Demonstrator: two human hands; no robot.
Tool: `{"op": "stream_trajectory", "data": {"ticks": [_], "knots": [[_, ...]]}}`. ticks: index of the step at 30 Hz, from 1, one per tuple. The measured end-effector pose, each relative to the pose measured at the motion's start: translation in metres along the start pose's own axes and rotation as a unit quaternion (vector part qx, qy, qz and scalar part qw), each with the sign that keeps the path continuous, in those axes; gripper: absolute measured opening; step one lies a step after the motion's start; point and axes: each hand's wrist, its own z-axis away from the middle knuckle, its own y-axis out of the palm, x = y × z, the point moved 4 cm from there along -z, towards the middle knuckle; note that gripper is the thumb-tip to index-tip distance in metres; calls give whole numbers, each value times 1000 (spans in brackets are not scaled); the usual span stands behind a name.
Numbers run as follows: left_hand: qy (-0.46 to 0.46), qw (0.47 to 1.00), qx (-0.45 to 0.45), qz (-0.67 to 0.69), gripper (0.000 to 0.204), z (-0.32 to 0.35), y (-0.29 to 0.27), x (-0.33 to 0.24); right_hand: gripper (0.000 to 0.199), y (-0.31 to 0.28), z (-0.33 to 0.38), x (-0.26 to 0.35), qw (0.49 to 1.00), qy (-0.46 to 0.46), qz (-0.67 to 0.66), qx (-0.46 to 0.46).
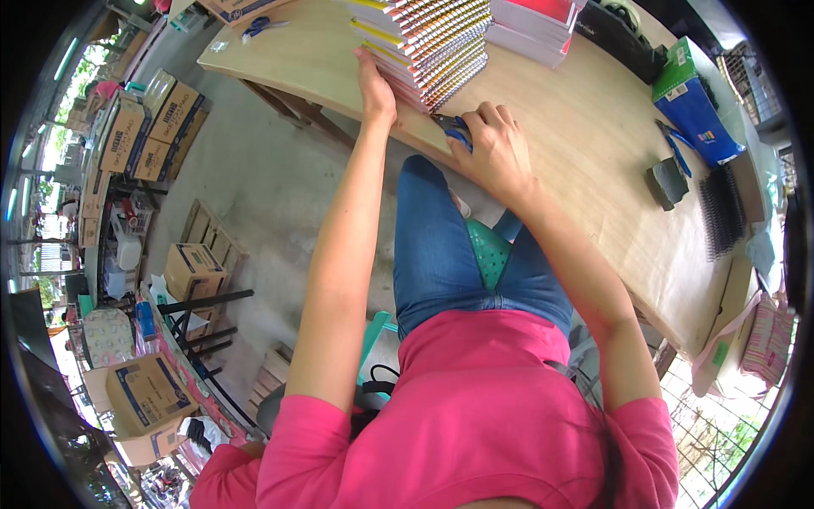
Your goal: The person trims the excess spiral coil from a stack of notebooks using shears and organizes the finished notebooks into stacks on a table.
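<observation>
A tall stack of spiral-bound notebooks (432, 42) stands at the near edge of a pale wooden table (585, 170). My left hand (376, 85) presses flat against the stack's left side, fingers up. My right hand (496, 148) rests on the table just right of the stack and grips a blue-handled tool (454, 129), likely pliers or cutters, with its tip near the stack's lowest spirals.
A second pile of red and white books (534, 25) sits behind the stack. A blue and green box (691, 106), blue pliers (676, 148), a dark block (668, 182) and black binding combs (722, 212) lie at the right. Scissors (261, 25) lie far left. Cardboard boxes (161, 127) stand on the floor.
</observation>
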Motion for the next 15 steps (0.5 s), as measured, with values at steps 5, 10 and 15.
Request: {"op": "stream_trajectory", "data": {"ticks": [5,10,15], "knots": [[-5,1000,17,-3,74,2,4,-4,32,-1,-66,-34,937,150,-87,303],[6,1000,20,1,74,1,0,-1,39,-9,-85,-43,877,133,-159,434],[-187,974,57,112,86,-11,-9,-22,33,-81,32,-76,994,101,-10,46]]}}
